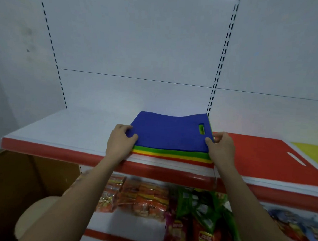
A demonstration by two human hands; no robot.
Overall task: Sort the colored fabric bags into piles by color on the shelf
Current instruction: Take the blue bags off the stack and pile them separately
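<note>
On the white metal shelf with the red front lip (64,148), near its edge: mixed stack of flat fabric bags (171,154), green, yellow and red edges showing under the top blue felt bag with a slot handle (168,132). Left hand (119,140) and right hand (220,147) pinching that blue bag's near corners. Judged mid-sort, lifting blue off. Flat red bag (259,153) and yellow bag (313,152) already laid rightward; bare shelf leftward offered room for a blue pile.

Light: dim, cool and even, faint bluish cast on the white back panel (140,45)
Shadows: soft, darkest at the left wall and under the shelf (62,126)
Focus: whole frame slightly soft; snack packets (150,199) below blurred
Distortion: wide-angle bending of upright slotted rails
</note>
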